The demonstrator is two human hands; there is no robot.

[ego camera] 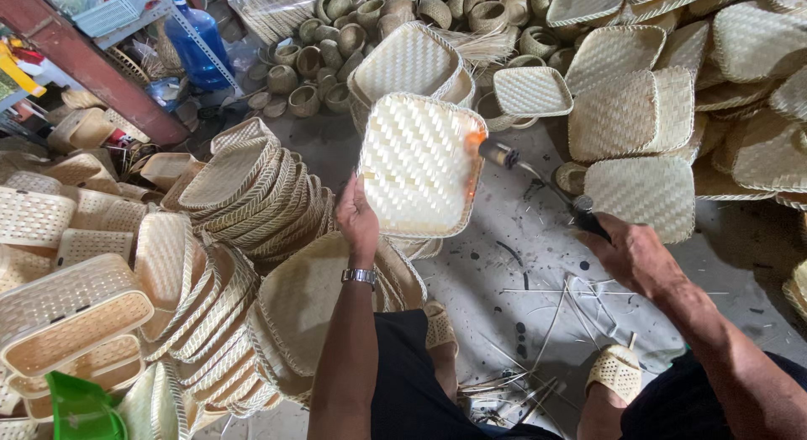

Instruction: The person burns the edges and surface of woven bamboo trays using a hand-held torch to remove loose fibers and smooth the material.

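My left hand holds up a square woven bamboo tray by its lower left edge, its underside facing me. My right hand grips the black handle of a gas torch. The torch's metal nozzle points at the tray's right rim, where an orange flame licks the weave. A metal watch is on my left wrist. My knees and woven sandals show below.
Stacks of woven trays lean at the left, with rectangular baskets beside them. More square trays and small round baskets lie at the back. Loose bamboo strips litter the scorched concrete floor. A blue water jug stands far left.
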